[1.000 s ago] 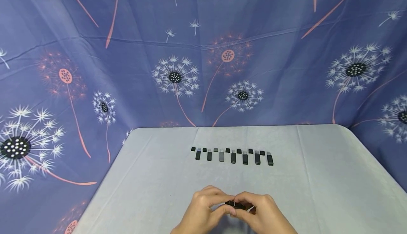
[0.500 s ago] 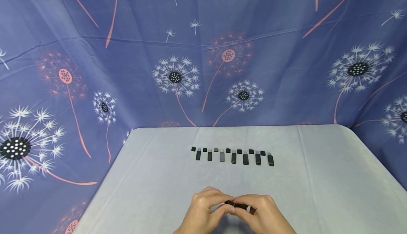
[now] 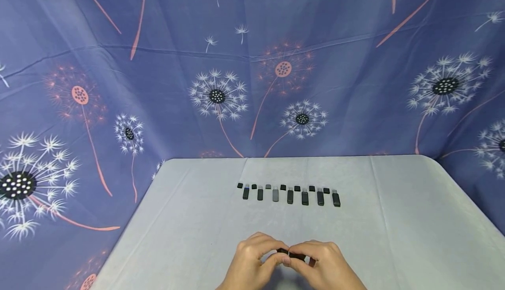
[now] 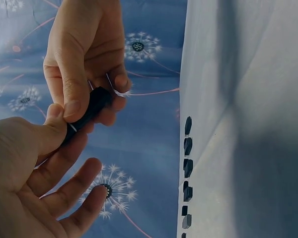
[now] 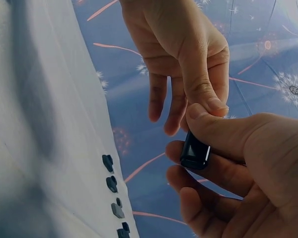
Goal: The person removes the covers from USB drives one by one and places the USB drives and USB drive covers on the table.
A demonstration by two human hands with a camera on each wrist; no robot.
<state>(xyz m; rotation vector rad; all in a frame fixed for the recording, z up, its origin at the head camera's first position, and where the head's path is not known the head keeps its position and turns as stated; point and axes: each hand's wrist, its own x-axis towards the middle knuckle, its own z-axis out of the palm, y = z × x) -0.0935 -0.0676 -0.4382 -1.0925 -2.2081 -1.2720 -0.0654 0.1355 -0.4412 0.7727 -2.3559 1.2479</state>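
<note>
Close to the near edge of the table, both hands meet at a black USB flash drive [image 3: 296, 256]. My left hand [image 3: 253, 255] pinches its left end, a short black cap [image 3: 282, 251], between thumb and fingers. The longer body is pinched by my right hand [image 3: 326, 257]. A thin pale line shows between cap and body; whether the cap is fully seated I cannot tell. In the left wrist view the body [image 4: 95, 104] slants up to the right, partly under the right thumb. The right wrist view shows the glossy rounded end [image 5: 194, 154] below the thumbs.
Farther back, several USB drives [image 3: 290, 195] lie in a row with their plugs bare, each with a small cap [image 3: 282, 187] at its upper left. One drive [image 3: 275, 195] is grey. A pale cloth covers the table [image 3: 189, 220]; a blue dandelion-print curtain [image 3: 339, 40] hangs behind.
The right fingers now lie flatter along the drive's body, and the joint between cap and body has shifted very slightly left. Both hands otherwise stay in place; the row is unchanged.
</note>
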